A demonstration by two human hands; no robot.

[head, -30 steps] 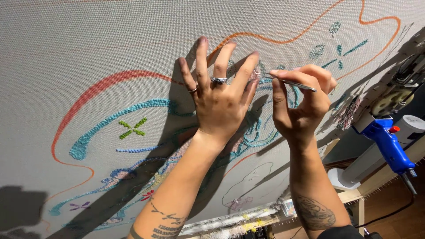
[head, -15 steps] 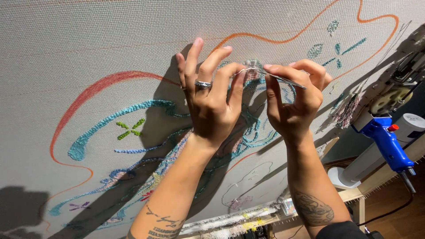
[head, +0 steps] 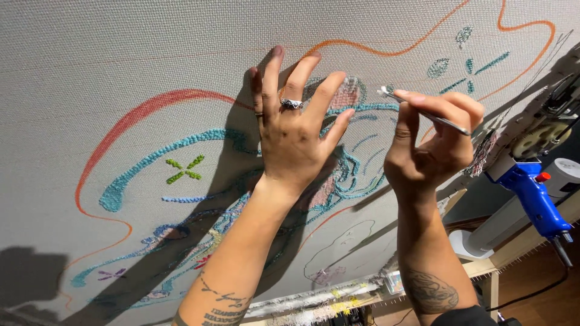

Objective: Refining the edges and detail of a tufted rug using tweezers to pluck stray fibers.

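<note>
Here a large grey tufting cloth [head: 121,48], stretched taut on a frame, fills the view, with a red outline [head: 130,118], a turquoise yarn band [head: 163,154] and a small green cross [head: 184,170] worked into its left part. Toward the middle, the left hand [head: 293,142] lies flat against the cloth, fingers [head: 270,78] spread wide and holding nothing, a ring on one of them, just below a pinkish tufted patch [head: 347,93]. Right of it, the right hand [head: 432,148] pinches a thin metal tool [head: 423,113] between thumb and fingertips, gripping its rear half; the tip stands just beside the pink patch, though whether it touches the cloth I cannot tell. The tool looks light, stiff and rather slick, so a pencil-like pinch near mid-shaft probably steers it best. The cloth likely gives a little under pressure. At far right a blue tufting gun [head: 531,193] hangs near the frame's edge.
</note>
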